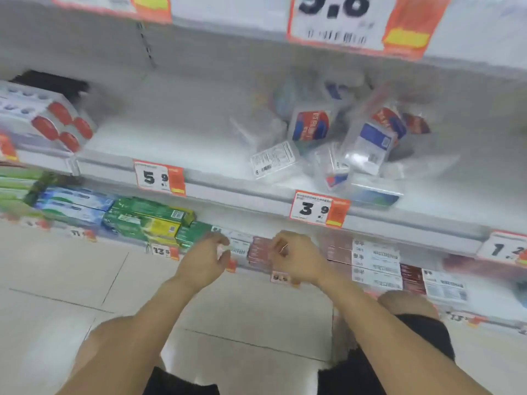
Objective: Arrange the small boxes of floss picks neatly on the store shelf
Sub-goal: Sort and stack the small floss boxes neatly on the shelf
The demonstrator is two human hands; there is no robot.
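Several small clear boxes of floss picks (336, 143) lie in a jumbled heap on the white middle shelf (171, 143), right of centre, tipped at different angles. One box (275, 159) lies label-up at the heap's front left. My left hand (206, 259) and my right hand (296, 259) hover side by side below the shelf's front edge, in front of the lower shelf. Both have loosely curled fingers and hold nothing. The picture is blurred by motion.
Price tags (319, 209) hang on the shelf's front rail. Packs with red round caps (57, 124) stand at the shelf's left end. Toothpaste cartons (148, 220) fill the lower shelf. An upper shelf (342, 47) overhangs. Tiled floor lies below.
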